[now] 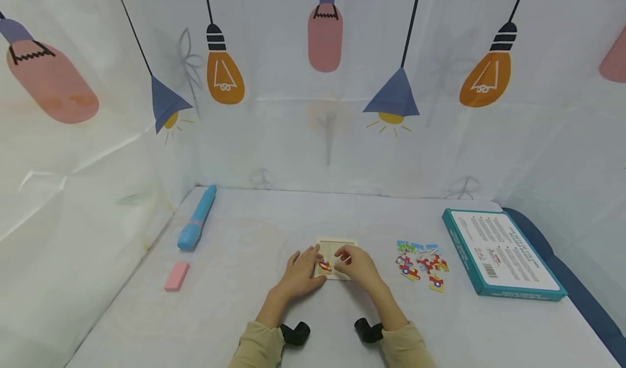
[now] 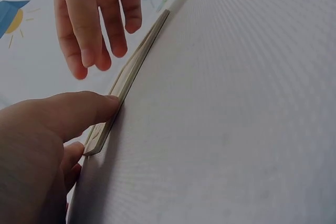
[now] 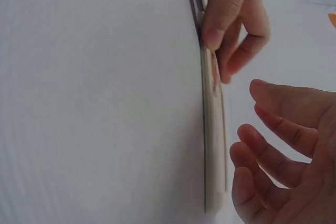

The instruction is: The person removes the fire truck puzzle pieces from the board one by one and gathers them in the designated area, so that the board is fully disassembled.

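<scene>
A shallow wooden puzzle tray (image 1: 337, 243) lies flat on the white table in the head view. Some red and yellow puzzle pieces (image 1: 325, 267) sit in its near left corner. My left hand (image 1: 298, 276) grips the tray's left side, its thumb (image 2: 100, 106) against the near edge in the left wrist view. Over the tray's right part hovers my right hand (image 1: 363, 268), fingers loosely bent and nothing between them. In the right wrist view that hand (image 3: 294, 156) is apart from the tray (image 3: 214, 145). Loose colourful jigsaw pieces (image 1: 409, 273) lie to the right.
A teal-edged box (image 1: 508, 254) with a printed white face lies at the right. On the left are a blue wand-shaped object (image 1: 198, 219) and a pink block (image 1: 176, 276). White printed sheeting (image 1: 274, 139) hangs behind the table.
</scene>
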`<state>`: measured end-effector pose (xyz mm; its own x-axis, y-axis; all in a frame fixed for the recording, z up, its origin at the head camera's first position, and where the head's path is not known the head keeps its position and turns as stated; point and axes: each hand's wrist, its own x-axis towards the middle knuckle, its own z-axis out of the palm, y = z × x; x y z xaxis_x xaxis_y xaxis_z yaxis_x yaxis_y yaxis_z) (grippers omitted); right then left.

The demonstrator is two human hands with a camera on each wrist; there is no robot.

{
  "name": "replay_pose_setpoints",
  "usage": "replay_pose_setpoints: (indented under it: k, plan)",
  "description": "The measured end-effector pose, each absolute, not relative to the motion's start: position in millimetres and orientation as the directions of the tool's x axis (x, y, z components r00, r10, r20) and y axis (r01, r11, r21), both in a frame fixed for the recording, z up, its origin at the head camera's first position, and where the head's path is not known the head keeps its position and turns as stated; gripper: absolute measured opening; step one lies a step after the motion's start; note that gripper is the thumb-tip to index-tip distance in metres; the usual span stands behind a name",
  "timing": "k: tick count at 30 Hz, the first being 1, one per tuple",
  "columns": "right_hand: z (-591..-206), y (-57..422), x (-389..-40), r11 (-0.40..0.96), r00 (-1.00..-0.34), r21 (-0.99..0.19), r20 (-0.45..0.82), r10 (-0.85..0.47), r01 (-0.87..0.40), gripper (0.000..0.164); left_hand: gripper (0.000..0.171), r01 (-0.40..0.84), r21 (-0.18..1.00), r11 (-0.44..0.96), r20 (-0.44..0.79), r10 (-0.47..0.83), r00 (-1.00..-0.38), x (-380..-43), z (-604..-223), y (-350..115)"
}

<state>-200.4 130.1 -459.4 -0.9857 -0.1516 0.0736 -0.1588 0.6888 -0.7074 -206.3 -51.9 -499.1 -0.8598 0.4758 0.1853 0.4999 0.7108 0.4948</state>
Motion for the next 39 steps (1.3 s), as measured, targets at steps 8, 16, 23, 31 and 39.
replay_pose_setpoints:
  k: [8, 16, 23, 31, 39]
  plan:
    - [-467, 118, -204, 0.761, -0.976, -0.621, 0.036, -0.213, -0.189, 0.038, 0.064, 0.492, 0.481, 0.726, 0.193, 0.459, -0.867, -208, -501, -51]
    - [-468, 111, -203, 0.795, -0.974, -0.574, 0.018, -0.227, -0.196, 0.031, 0.061, 0.501, 0.484, 0.717, 0.214, 0.459, -0.862, -207, -500, -53]
    - [-469, 112, -202, 0.782, -0.976, -0.594, 0.027, -0.214, -0.188, 0.026, 0.060, 0.490, 0.494, 0.718, 0.190, 0.461, -0.867, -208, -501, -53]
    - [-468, 109, -202, 0.692, -0.984, -0.706, 0.046, -0.171, -0.153, 0.017, 0.065, 0.489, 0.492, 0.721, 0.183, 0.463, -0.867, -207, -500, -52]
    - [-467, 103, -205, 0.683, -0.988, -0.716, 0.071, -0.136, -0.145, 0.024, 0.065, 0.481, 0.502, 0.718, 0.184, 0.455, -0.871, -208, -502, -53]
